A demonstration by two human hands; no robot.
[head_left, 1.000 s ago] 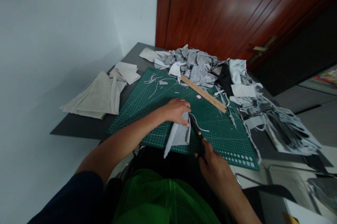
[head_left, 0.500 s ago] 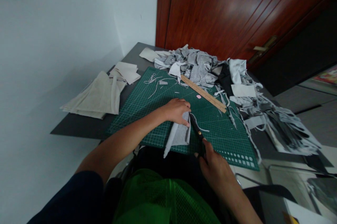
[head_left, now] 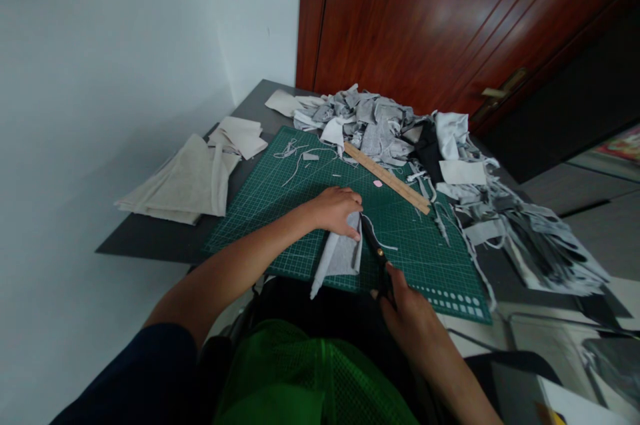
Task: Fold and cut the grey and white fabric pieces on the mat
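Observation:
On the green cutting mat (head_left: 300, 245), my left hand (head_left: 338, 210) presses down on a piece of grey fabric (head_left: 344, 257), its fingers closed over the upper end. The fabric's left side is rolled or folded into a pale strip. Black scissors (head_left: 374, 245) are in my right hand (head_left: 409, 310), with fingers wrapped round the handles. The blades lie along the fabric's right edge and point toward my left fingertips; their tips are partly hidden there. A thin curled fabric strip (head_left: 383, 240) lies just right of the blades.
A wooden ruler (head_left: 387, 178) lies across the mat's upper right. Grey fabric scraps (head_left: 370, 118) are heaped at the back, with a stack of dark and grey cloth (head_left: 550, 245) at right. Folded beige cloth (head_left: 185, 178) sits at left beside the wall (head_left: 125, 78).

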